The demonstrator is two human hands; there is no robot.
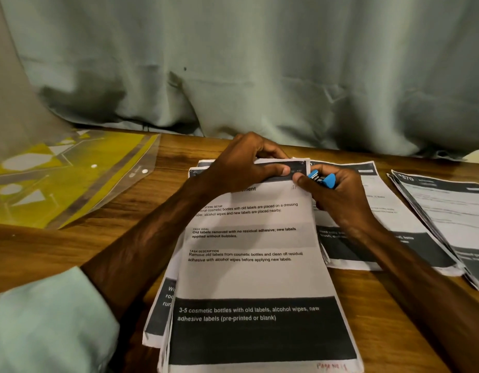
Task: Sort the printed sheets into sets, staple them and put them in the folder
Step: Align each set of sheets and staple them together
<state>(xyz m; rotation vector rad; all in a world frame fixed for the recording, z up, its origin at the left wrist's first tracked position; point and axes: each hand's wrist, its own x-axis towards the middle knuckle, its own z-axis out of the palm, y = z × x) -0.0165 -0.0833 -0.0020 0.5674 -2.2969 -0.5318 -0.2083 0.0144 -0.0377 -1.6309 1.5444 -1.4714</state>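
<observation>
On table (pixel 44 249): left hand (pixel 243 165) pinches sheet stack (pixel 254 273) top, right hand (pixel 340 197) grips blue stapler (pixel 323 179); folder (pixel 71 181) apart, left.

On the table (pixel 58 246), the folder (pixel 71 179) lies to our left. The middle pile (pixel 254 275) sits right before us, with the stapler (pixel 321 179) at its far right corner. A second pile (pixel 389 211) and a third pile (pixel 448 211) lie further right. A curtain (pixel 259 63) hangs behind.

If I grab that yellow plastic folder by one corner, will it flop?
Probably yes: the yellow plastic folder looks thin and see-through, so it should bend and droop. Its glossy surface may feel slippery. It lies flat, so it likely won't roll.
</observation>
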